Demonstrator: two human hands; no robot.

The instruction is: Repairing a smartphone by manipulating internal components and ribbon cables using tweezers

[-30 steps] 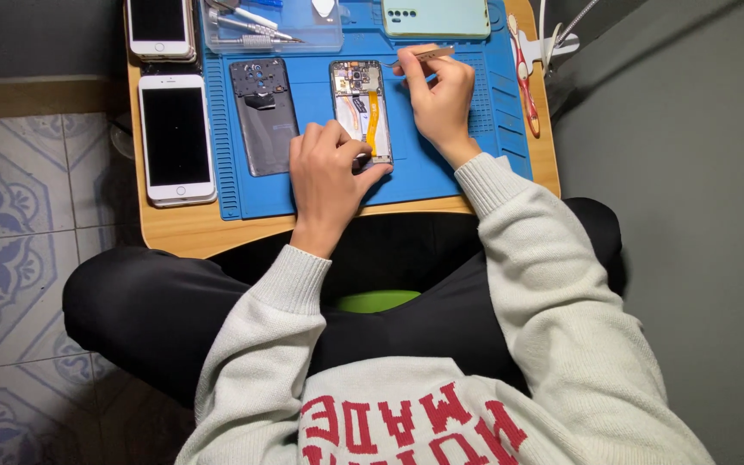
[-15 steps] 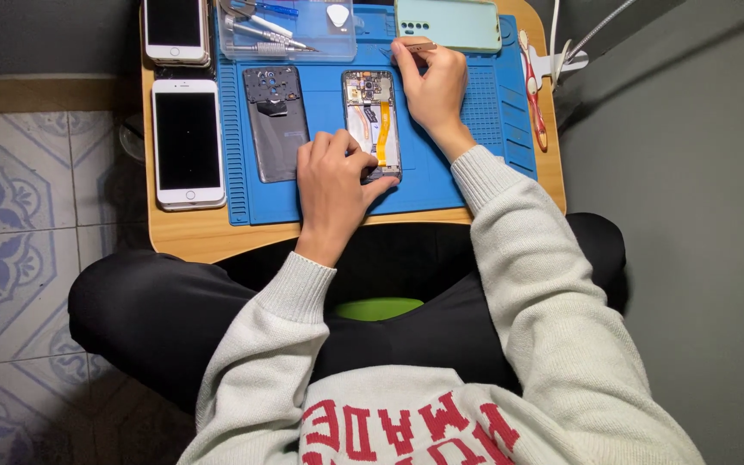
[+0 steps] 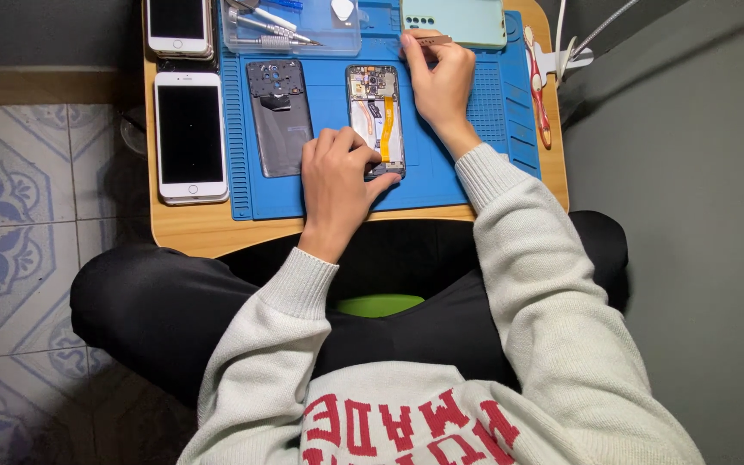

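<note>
An opened phone with exposed circuitry and an orange ribbon cable lies on the blue work mat. My left hand rests on the phone's near end and grips its bottom edge. My right hand sits at the phone's right side and holds a thin brownish tool near the phone's top corner. The removed dark back cover lies to the left of the phone on the mat.
The mat covers a small wooden lap table. A white phone lies at its left, another behind it. A clear tray of tools, a mint-green phone and red-handled tweezers sit along the back and right.
My right hand has moved up from the phone's side toward its top right corner with the tool. My left hand has stayed on the phone's near end.
</note>
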